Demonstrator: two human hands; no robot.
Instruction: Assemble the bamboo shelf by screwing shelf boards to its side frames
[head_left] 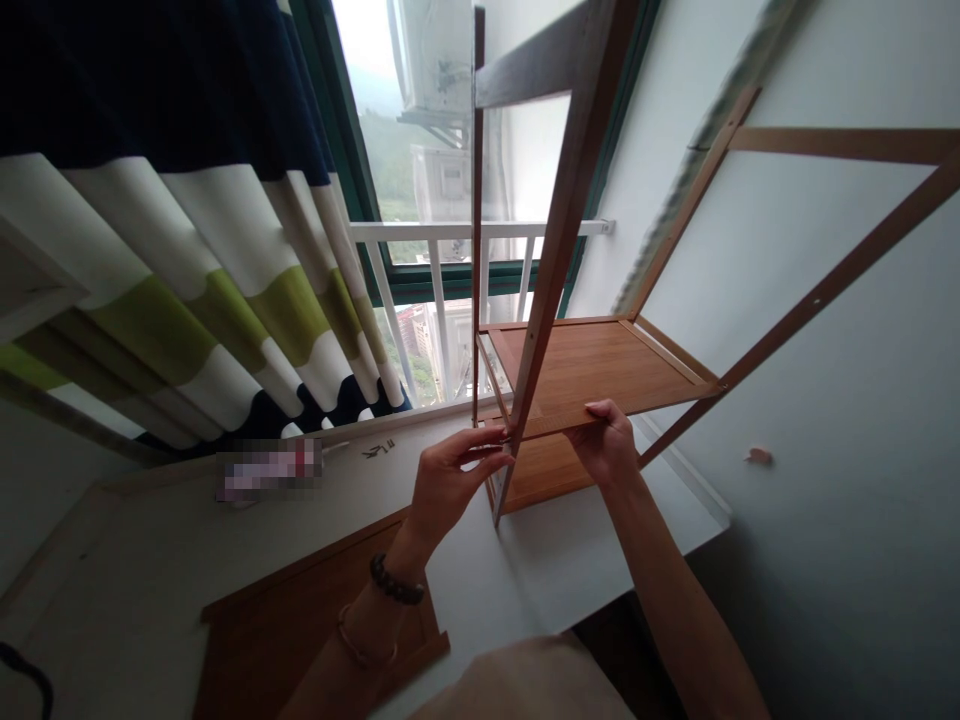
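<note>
A brown wooden shelf rack (551, 250) stands upright on a white tabletop, with two boards between its posts. My left hand (454, 478) is at its near left post, thumb and fingers pinched close to the joint with the upper board. Whatever small thing they pinch is too small and dark to make out. With its thumb on top and fingers beneath, my right hand (606, 442) grips the front edge of the upper shelf board (607, 370). The lower board (536, 475) shows partly below it.
A separate wooden panel (300, 630) lies on the white tabletop (555, 570) at the left. Several small screw-like pieces (379, 450) lie near a blurred pink package (266, 472). Behind are a striped curtain (247, 290), a white railing (420, 232) and a window.
</note>
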